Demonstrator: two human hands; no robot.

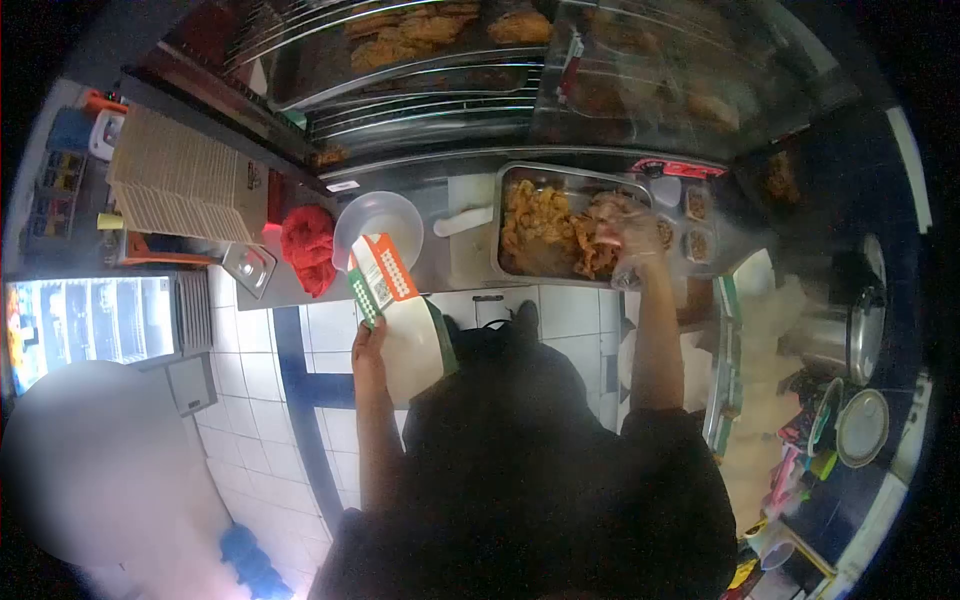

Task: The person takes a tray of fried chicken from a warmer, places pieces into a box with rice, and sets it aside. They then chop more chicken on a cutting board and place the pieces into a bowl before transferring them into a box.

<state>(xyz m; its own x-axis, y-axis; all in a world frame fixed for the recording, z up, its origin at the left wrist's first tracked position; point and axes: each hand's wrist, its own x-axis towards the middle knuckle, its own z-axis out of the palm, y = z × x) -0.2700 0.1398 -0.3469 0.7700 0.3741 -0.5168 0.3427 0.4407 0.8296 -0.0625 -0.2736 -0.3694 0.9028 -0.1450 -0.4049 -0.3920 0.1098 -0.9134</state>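
Left hand (368, 340) grips an open box (400, 315); gloved right hand (630, 235) closes on fried food (545, 230) in the tray (500, 215); next comes carrying a piece across to the box.

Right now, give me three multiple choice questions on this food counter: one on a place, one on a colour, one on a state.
1. Where is the right hand?
A. over the metal tray of fried food
B. on the floor
C. in the white bowl

2. What colour is the cloth beside the bowl?
A. blue
B. red
C. yellow

3. The carton in the left hand is:
A. crushed flat
B. sealed
C. held open

Answers: 1 A, the gloved hand reaches into the tray; 2 B, it is plainly red; 3 C, its flap stands up.
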